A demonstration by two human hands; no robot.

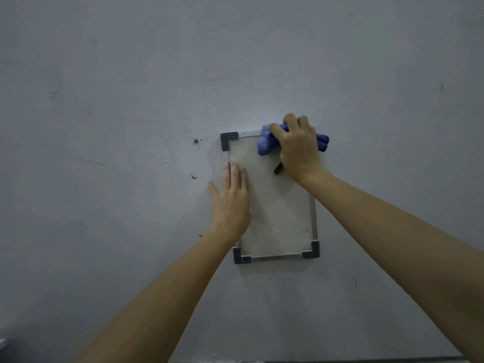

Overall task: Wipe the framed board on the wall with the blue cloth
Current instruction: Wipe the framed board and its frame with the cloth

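Note:
A small framed board (277,218) with a pale surface, thin metal edges and dark grey corner pieces hangs upright on the wall. My right hand (297,148) grips a bunched blue cloth (265,145) against the board's top right corner, which it hides. Blue folds stick out on both sides of the fingers. My left hand (231,197) lies flat with straight fingers on the board's left edge, covering part of the frame there. A short dark mark (277,169) shows on the board just below my right hand.
The grey wall (131,100) fills the view. A small screw or hole (196,141) sits left of the board's top left corner, and a few dark scuffs dot the wall around it.

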